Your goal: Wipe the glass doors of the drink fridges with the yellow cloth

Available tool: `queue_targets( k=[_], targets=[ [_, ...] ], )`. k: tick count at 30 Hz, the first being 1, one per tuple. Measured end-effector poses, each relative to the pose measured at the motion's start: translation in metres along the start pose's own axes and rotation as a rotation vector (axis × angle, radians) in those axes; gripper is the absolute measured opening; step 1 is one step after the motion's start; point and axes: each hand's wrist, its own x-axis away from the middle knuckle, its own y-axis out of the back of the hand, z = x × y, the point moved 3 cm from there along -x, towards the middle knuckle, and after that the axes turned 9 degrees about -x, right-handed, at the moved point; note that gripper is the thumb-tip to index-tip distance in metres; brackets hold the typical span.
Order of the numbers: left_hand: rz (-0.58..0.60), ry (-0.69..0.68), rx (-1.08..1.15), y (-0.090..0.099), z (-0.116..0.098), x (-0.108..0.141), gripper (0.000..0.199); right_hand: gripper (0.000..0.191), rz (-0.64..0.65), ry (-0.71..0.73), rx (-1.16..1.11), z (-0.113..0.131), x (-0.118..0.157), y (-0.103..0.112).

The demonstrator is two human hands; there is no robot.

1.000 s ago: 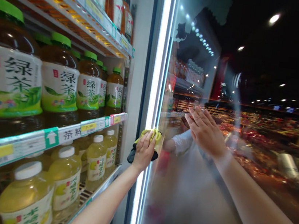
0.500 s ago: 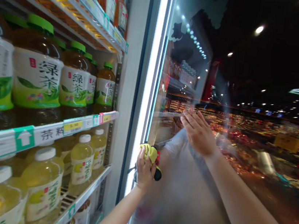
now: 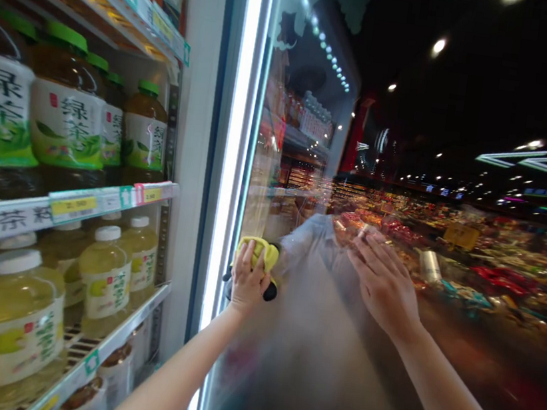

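My left hand (image 3: pixel 247 279) is closed around a yellow cloth (image 3: pixel 260 250), pressing it toward the glass door (image 3: pixel 279 354) beside the bright light strip. Black rounded ends of something (image 3: pixel 269 290) stick out around the cloth; what they belong to I cannot make out. To the right, my right hand (image 3: pixel 387 284) is held flat with its fingers stretched out and nothing in it. It is in front of the glass; whether the palm touches I cannot tell.
On the left, cooler shelves (image 3: pixel 117 201) carry green-capped tea bottles (image 3: pixel 67 107) above white-capped pale yellow drinks (image 3: pixel 105 277). A vertical light strip (image 3: pixel 236 126) runs along the frame. Blurred shop displays (image 3: pixel 496 275) and a faint reflection of a person show at the right.
The view has turned right, so shelves and frame sit further left. My left hand still grips the cloth near the frame. My right hand has moved right and slightly down.
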Motion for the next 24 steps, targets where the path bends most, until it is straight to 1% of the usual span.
queue_targets(
  k=[1, 2, 3, 4, 5, 6, 7, 8, 9, 10, 11, 12, 13, 14, 15, 16, 18, 19, 20, 21, 22, 23, 24],
  targets=[
    [-0.041, 0.113, -0.012, 0.0, 0.001, -0.013, 0.047, 0.045, -0.005, -0.032, 0.043, -0.004, 0.013, 0.005],
    [-0.078, 0.199, -0.017, -0.001, -0.003, -0.029, 0.048, 0.046, -0.019, -0.068, 0.082, -0.008, 0.023, 0.01],
    [-0.105, 0.245, -0.015, -0.002, -0.012, -0.047, 0.05, 0.047, -0.039, -0.102, 0.112, -0.011, 0.029, 0.014],
    [-0.112, 0.242, -0.009, -0.004, -0.025, -0.062, 0.051, 0.05, -0.059, -0.129, 0.13, -0.014, 0.032, 0.016],
    [-0.108, 0.215, -0.004, -0.005, -0.039, -0.072, 0.052, 0.052, -0.075, -0.146, 0.136, -0.015, 0.032, 0.018],
    [-0.094, 0.167, 0.001, -0.006, -0.053, -0.075, 0.053, 0.055, -0.081, -0.154, 0.131, -0.016, 0.031, 0.019],
    [-0.069, 0.094, 0.011, -0.007, -0.066, -0.069, 0.054, 0.057, -0.078, -0.155, 0.119, -0.017, 0.029, 0.019],
    [-0.039, 0.007, 0.026, -0.008, -0.076, -0.057, 0.055, 0.058, -0.071, -0.153, 0.106, -0.018, 0.026, 0.019],
    [-0.006, -0.086, 0.047, -0.008, -0.082, -0.039, 0.054, 0.059, -0.06, -0.153, 0.094, -0.019, 0.025, 0.019],
    [0.033, -0.217, 0.082, -0.007, -0.086, -0.019, 0.053, 0.059, -0.047, -0.153, 0.083, -0.021, 0.024, 0.018],
    [0.05, -0.283, 0.11, -0.006, -0.085, 0.0, 0.048, 0.059, -0.032, -0.148, 0.069, -0.024, 0.025, 0.019],
    [0.055, -0.313, 0.123, -0.004, -0.083, 0.014, 0.044, 0.059, -0.015, -0.139, 0.048, -0.028, 0.028, 0.02],
    [0.05, -0.315, 0.118, -0.003, -0.08, 0.021, 0.044, 0.06, 0.0, -0.127, 0.021, -0.033, 0.031, 0.021],
    [0.037, -0.276, 0.107, -0.002, -0.079, 0.02, 0.045, 0.061, 0.012, -0.116, -0.009, -0.038, 0.036, 0.024],
    [0.021, -0.208, 0.09, -0.002, -0.081, 0.012, 0.049, 0.062, 0.019, -0.11, -0.034, -0.043, 0.041, 0.028],
    [0.005, -0.129, 0.075, -0.003, -0.086, -0.001, 0.054, 0.062, 0.021, -0.114, -0.05, -0.049, 0.047, 0.033],
    [-0.025, 0.067, 0.05, -0.006, -0.107, -0.034, 0.058, 0.06, 0.014, -0.151, -0.045, -0.06, 0.058, 0.042],
    [-0.03, 0.081, 0.06, -0.008, -0.124, -0.048, 0.058, 0.059, 0.006, -0.171, -0.032, -0.064, 0.063, 0.047],
    [-0.026, 0.055, 0.07, -0.009, -0.141, -0.058, 0.057, 0.057, -0.003, -0.184, -0.019, -0.067, 0.068, 0.05],
    [-0.023, -0.001, 0.081, -0.01, -0.157, -0.061, 0.057, 0.055, -0.013, -0.187, -0.007, -0.069, 0.072, 0.053],
    [-0.019, -0.096, 0.099, -0.011, -0.171, -0.057, 0.057, 0.054, -0.021, -0.182, 0.001, -0.07, 0.075, 0.055],
    [-0.013, -0.208, 0.121, -0.01, -0.181, -0.048, 0.056, 0.053, -0.027, -0.172, 0.009, -0.07, 0.079, 0.057],
    [-0.009, -0.324, 0.146, -0.009, -0.186, -0.036, 0.055, 0.053, -0.029, -0.164, 0.019, -0.071, 0.083, 0.058]
  ],
)
